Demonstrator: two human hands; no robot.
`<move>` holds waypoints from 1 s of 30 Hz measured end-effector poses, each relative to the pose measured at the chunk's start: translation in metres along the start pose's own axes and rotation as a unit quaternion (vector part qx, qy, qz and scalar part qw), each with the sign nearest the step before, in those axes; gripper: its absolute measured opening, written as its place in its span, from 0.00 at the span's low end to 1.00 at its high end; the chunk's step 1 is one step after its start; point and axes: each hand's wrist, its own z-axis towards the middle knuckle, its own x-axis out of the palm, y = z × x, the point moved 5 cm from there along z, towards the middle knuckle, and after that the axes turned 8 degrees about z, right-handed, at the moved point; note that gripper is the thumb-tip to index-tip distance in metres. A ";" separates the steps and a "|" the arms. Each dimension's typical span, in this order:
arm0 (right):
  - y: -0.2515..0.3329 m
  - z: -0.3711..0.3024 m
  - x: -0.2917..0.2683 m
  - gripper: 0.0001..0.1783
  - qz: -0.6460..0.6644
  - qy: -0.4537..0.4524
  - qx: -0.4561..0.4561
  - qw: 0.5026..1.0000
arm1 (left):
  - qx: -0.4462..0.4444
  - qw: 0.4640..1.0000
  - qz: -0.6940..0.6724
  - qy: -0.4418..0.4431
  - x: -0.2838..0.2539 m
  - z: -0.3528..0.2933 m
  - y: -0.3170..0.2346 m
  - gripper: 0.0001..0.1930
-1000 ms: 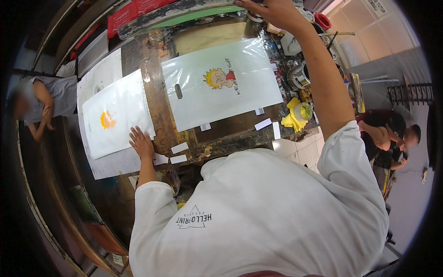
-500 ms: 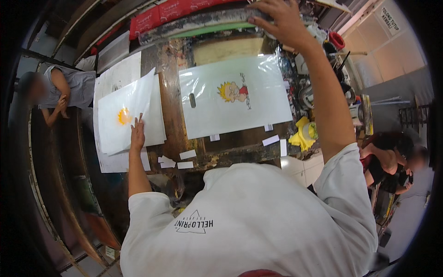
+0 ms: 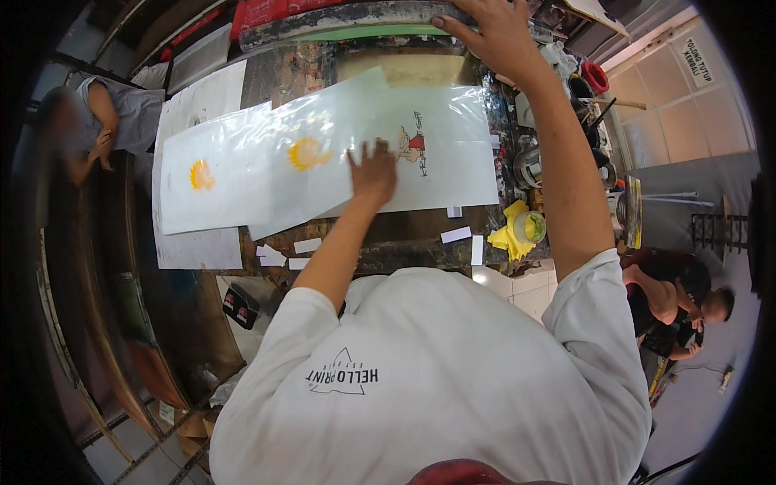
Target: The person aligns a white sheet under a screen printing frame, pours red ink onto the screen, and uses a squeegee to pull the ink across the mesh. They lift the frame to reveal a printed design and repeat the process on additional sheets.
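Sheet (image 3: 311, 162) with yellow print at eleven o'clock, beneath spread fingers of left hand (image 3: 374, 173).
Palm down, likely to guide without creasing; right hand (image 3: 499, 34) at one o'clock against frame (image 3: 347, 24), perhaps for steadying, thumb apart, other fingers cropped beyond telling. Since half a second ago: drawn clockwise off twin sheet (image 3: 212, 162) at ten, now partly over cartoon sheet (image 3: 457, 153).

left hand (image 3: 374, 174) palm down, fingers (image 3: 380, 150) spread and slightly blurred, left forearm (image 3: 336, 250) slanting forward and rightward, right arm (image 3: 568, 145) stretched far forward, right hand (image 3: 501, 39) at top edge of view, fingers partly cut off, thumb (image 3: 456, 31) stuck out leftward, grip unclear on both
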 end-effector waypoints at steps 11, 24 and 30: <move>-0.007 -0.003 0.008 0.24 -0.007 -0.026 -0.022 0.999 | 0.136 0.988 0.057 -0.037 0.060 -0.080 -0.027 0.69; -0.014 0.005 0.004 0.24 -0.026 0.008 0.001 1.000 | 0.218 0.973 0.007 -0.079 0.060 -0.059 -0.084 0.66; -0.008 0.004 0.004 0.23 -0.003 -0.008 -0.016 1.000 | 0.222 0.972 0.034 -0.072 0.060 -0.063 -0.089 0.64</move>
